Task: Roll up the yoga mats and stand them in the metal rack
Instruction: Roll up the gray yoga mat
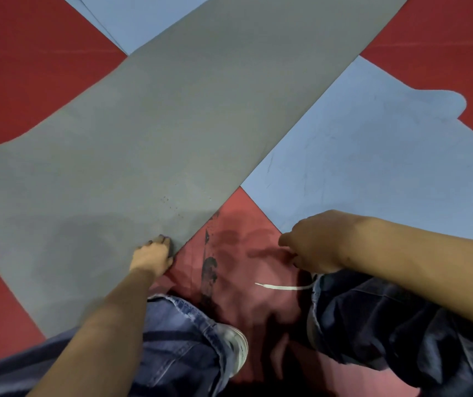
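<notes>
A grey yoga mat (pixel 155 133) lies flat and unrolled on the red floor, running from the near left to the far right. It crosses over a blue yoga mat (pixel 372 156), which is also flat. My left hand (pixel 153 255) grips the grey mat's near corner, with the fingers curled over its edge. My right hand (pixel 312 242) hovers over the floor near the blue mat's near corner, fingers curled downward, and nothing can be seen in its grasp. No metal rack is in view.
My legs in blue jeans (pixel 183 339) and a white shoe (pixel 236 351) stand at the bottom of the view. A white shoelace (pixel 284 287) lies on the red floor (pixel 29 67) between my feet. Dark stains mark the floor near the grey mat's corner.
</notes>
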